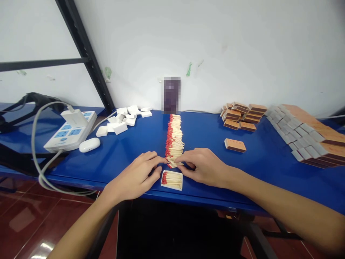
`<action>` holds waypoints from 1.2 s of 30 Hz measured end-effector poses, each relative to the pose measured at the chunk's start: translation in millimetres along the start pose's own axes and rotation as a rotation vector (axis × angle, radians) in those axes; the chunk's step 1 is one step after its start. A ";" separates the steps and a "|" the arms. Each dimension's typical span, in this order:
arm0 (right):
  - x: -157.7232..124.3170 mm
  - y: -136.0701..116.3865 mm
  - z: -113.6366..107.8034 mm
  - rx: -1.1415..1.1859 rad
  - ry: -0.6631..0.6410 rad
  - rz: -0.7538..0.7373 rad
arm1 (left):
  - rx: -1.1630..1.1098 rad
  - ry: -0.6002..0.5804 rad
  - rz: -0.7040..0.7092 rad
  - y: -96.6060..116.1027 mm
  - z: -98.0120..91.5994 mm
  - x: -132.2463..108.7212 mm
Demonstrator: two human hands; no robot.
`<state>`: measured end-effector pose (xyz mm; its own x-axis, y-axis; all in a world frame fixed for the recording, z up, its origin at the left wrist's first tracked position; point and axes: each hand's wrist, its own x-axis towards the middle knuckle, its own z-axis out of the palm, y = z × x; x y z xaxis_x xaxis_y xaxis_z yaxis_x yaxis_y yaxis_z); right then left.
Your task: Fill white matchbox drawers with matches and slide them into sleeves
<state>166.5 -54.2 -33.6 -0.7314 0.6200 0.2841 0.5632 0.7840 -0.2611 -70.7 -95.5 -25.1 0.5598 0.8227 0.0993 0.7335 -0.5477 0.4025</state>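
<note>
A long row of red-headed matches [174, 138] runs from the back of the blue table towards me, heads to the left. At its near end, the index fingertip of my left hand [138, 174] touches the red heads; its thumb is held apart and the hand holds nothing. From the other side my right hand [205, 166] has thumb and index finger closed around the pale ends of the nearest matches. Just in front of both hands lies a white matchbox tray [172, 187] with a layer of matches in it, heads to the left.
White empty-looking trays [118, 120] are heaped at back left, near a power strip [72, 131] and a white case [90, 145]. One matchbox sleeve [235, 145] lies right of the row, before stacked sleeves [239, 115] and wrapped packs [309, 140]. A blurred dark object [171, 94] stands against the wall.
</note>
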 end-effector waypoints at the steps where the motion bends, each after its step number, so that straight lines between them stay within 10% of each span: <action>1: -0.2 0.1 0.1 -0.002 -0.006 -0.004 | 0.002 0.003 0.000 0.0 0.0 0.0; 36: -4.8 -2.7 -16.6 0.026 -0.265 0.116 | -0.015 -0.067 0.043 7.4 -4.4 0.1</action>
<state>174.9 -58.8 -18.9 -0.7394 0.6732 0.0012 0.6414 0.7051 -0.3024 -66.9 -98.8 -18.1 0.6155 0.7862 0.0554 0.7028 -0.5793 0.4129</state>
